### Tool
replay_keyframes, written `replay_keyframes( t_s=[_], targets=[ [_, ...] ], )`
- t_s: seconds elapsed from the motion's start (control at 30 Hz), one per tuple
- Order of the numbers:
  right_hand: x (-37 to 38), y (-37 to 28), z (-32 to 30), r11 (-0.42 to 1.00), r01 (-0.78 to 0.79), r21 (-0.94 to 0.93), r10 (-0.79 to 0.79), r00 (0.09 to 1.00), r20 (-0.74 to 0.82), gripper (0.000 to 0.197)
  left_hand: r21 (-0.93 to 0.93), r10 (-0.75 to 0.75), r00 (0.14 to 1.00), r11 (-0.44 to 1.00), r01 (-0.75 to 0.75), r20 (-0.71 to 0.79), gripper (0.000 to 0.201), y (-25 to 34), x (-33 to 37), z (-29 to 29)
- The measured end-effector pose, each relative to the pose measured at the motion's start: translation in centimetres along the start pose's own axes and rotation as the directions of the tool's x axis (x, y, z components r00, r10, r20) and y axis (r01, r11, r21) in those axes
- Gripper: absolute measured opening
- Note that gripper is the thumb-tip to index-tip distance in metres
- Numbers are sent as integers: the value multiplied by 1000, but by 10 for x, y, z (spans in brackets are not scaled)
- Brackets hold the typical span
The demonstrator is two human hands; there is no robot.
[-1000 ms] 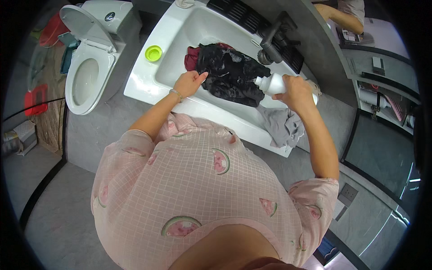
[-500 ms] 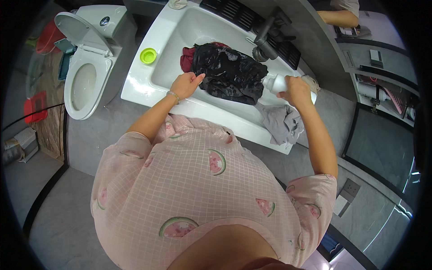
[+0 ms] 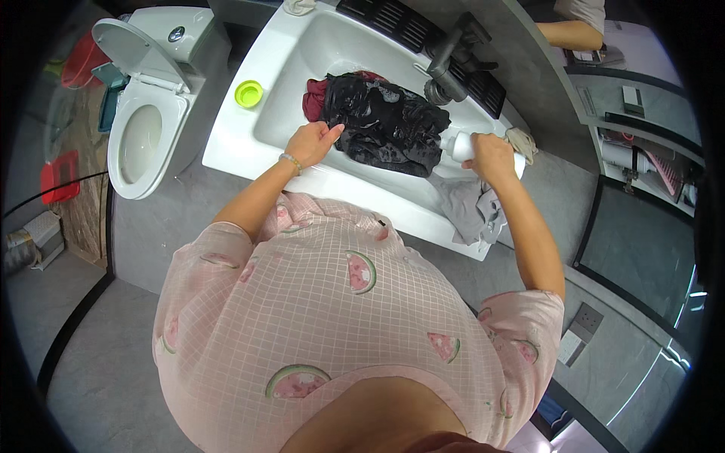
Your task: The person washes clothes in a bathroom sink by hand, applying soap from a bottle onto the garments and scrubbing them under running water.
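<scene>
A wet black garment [image 3: 385,124] lies bunched in the white sink [image 3: 276,64], with a dark red cloth [image 3: 313,100] showing at its left end. My left hand [image 3: 311,145] is closed on the garment's near left edge. In my right hand [image 3: 492,157] is a white bottle [image 3: 460,146], tipped on its side over the garment's right end, its mouth pointing left. Whether anything flows out I cannot make out. Close below that hand a grey cloth [image 3: 472,205] hangs over the sink's near right rim. A bright green cap [image 3: 248,94] rests on the left rim.
A dark faucet [image 3: 451,64] rises at the back right of the sink, beside black slotted racks [image 3: 385,24]. A beige cloth [image 3: 521,145] lies on the right corner. To the left stands a white toilet [image 3: 147,140] with its lid raised. A mirrored cabinet [image 3: 630,113] is at right.
My right hand has shifted slightly left and nearer to me, and the bottle has moved a little with it. My left hand and the garment look almost unchanged.
</scene>
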State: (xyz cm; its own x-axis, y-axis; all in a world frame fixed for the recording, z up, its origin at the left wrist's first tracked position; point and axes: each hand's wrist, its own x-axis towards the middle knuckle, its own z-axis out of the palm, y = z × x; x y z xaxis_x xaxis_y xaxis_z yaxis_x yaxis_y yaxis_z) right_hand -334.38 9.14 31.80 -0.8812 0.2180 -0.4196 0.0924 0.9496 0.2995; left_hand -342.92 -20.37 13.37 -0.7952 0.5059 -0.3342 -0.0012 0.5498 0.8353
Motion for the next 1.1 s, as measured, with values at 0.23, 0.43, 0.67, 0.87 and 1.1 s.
replay_keyframes(
  t_s=[0.23, 0.43, 0.67, 0.87, 1.1],
  targets=[
    [-2, 14, 7, 975, -81, 205, 92, 995, -44, 42, -26, 9, 1000, 1000, -9, 10, 56, 2, 1, 1],
    [-25, 34, 56, 758, -138, 638, 186, 983, -8, 49, -261, 18, 999, 965, -26, -32, 43, 0, 11, 8],
    [-72, 4, 134, -236, 65, 969, 446, 894, 49, 29, -436, 237, 971, 871, -225, -29, 25, 64, 19, 2],
    [-74, -35, 144, -340, 144, 929, 387, 922, -1, 34, -164, 421, 900, 901, -401, 110, 31, 157, 14, -20],
    [-78, -60, 98, -59, 129, 990, 374, 922, -97, 46, 69, 437, 878, 887, -457, 197, 34, 163, 24, -4]
  ],
)
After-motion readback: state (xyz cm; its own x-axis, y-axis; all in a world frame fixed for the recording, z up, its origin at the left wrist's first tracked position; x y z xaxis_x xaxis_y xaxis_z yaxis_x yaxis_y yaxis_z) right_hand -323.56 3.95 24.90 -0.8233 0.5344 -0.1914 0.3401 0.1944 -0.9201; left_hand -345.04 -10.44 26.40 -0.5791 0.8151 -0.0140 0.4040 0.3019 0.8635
